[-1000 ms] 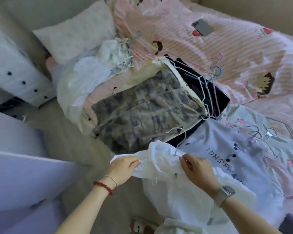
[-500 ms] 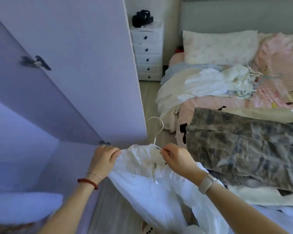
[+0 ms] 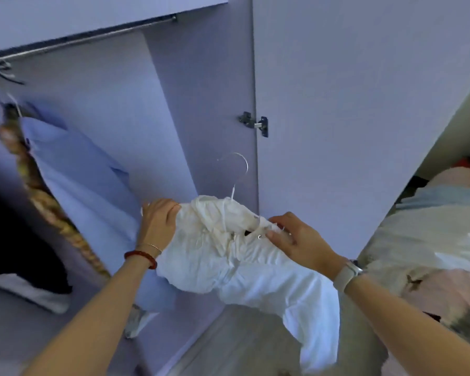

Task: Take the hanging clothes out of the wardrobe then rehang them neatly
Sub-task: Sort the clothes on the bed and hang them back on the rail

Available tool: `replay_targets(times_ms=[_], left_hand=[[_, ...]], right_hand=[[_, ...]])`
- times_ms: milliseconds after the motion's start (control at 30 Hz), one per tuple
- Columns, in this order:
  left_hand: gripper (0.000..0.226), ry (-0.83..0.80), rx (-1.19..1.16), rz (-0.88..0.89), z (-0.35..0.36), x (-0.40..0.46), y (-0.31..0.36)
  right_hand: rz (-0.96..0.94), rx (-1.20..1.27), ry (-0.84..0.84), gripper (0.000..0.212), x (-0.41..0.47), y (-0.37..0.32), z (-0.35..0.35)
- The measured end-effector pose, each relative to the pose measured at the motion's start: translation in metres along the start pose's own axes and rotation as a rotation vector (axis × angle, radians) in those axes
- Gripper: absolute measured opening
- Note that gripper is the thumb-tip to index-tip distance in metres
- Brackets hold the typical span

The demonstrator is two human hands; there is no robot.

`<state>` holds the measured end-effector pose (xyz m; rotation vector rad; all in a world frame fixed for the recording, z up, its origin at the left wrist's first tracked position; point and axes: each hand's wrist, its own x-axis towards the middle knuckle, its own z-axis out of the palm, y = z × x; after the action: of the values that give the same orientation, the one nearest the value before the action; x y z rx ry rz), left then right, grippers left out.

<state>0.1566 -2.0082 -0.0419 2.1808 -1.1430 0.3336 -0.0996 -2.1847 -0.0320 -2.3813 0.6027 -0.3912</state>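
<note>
A crumpled white garment [image 3: 239, 261] hangs on a thin metal hanger [image 3: 235, 172] whose hook points up in front of the open wardrobe. My left hand [image 3: 159, 221] grips the garment's left shoulder. My right hand [image 3: 296, 237] pinches the right shoulder, over the hanger's end. The wardrobe rail [image 3: 79, 40] runs across the top left. A light blue shirt [image 3: 76, 180] hangs from it at the left, beside a patterned brown garment [image 3: 38, 191].
The open wardrobe door [image 3: 364, 118] with its hinge [image 3: 254, 123] stands straight ahead and to the right. The bed with piled clothes [image 3: 432, 234] lies at the far right. Folded items [image 3: 25, 291] sit on the wardrobe floor at lower left.
I have turned from the bed to the wardrobe, carrying the white garment on its hanger up toward the opening. Both hands keep their hold on its shoulders.
</note>
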Motion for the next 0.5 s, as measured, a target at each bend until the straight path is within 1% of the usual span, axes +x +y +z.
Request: replay_targets(times_ms=[100, 133, 167, 233, 267, 333, 433, 500], left_hand=[[0.029, 0.094, 0.039, -0.098, -0.022, 0.020, -0.013], [0.026, 0.121, 0.062, -0.125, -0.026, 0.026, -0.018], [0.026, 0.141, 0.079, -0.150, -0.029, 0.032, -0.020], [0.024, 0.159, 0.130, -0.225, -0.034, 0.044, -0.023], [0.021, 0.165, 0.171, -0.272, -0.036, 0.049, -0.023], [0.015, 0.201, 0.258, -0.337, -0.040, 0.055, -0.020], [0.028, 0.278, 0.342, -0.426, -0.056, 0.051, -0.015], [0.031, 0.302, 0.412, -0.458, -0.075, 0.044, -0.017]], right_hand=[[-0.118, -0.123, -0.036, 0.062, 0.036, -0.005, -0.007], [-0.153, -0.143, -0.051, 0.062, 0.050, -0.007, -0.010], [-0.182, -0.145, -0.066, 0.056, 0.063, -0.010, -0.012], [-0.197, -0.099, -0.087, 0.036, 0.086, -0.019, -0.016], [-0.197, -0.076, -0.093, 0.031, 0.097, -0.026, -0.016], [-0.204, -0.062, -0.103, 0.035, 0.116, -0.043, -0.013], [-0.182, -0.036, -0.117, 0.038, 0.143, -0.072, 0.001], [-0.143, -0.034, -0.110, 0.042, 0.158, -0.094, 0.014]])
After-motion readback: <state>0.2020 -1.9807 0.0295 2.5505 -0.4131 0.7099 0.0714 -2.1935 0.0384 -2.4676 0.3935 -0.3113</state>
